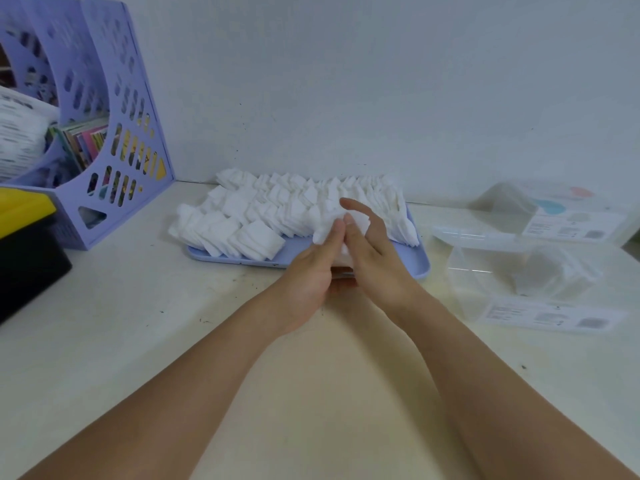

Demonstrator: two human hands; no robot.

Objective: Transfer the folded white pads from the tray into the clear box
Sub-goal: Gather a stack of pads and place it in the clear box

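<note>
A light blue tray [420,261] lies on the table near the wall, heaped with rows of folded white pads [277,209]. My left hand [311,268] and my right hand [377,258] meet over the tray's front right part and press a small stack of white pads [327,232] between them. The stack is mostly hidden by my palms. A clear box [502,275] stands open to the right of the tray, and a second clear box [547,209] sits behind it with a printed label.
A purple file rack [104,133] with booklets stands at the far left against the wall. A yellow and black case [27,244] sits in front of it. A white label card [550,317] lies by the near clear box.
</note>
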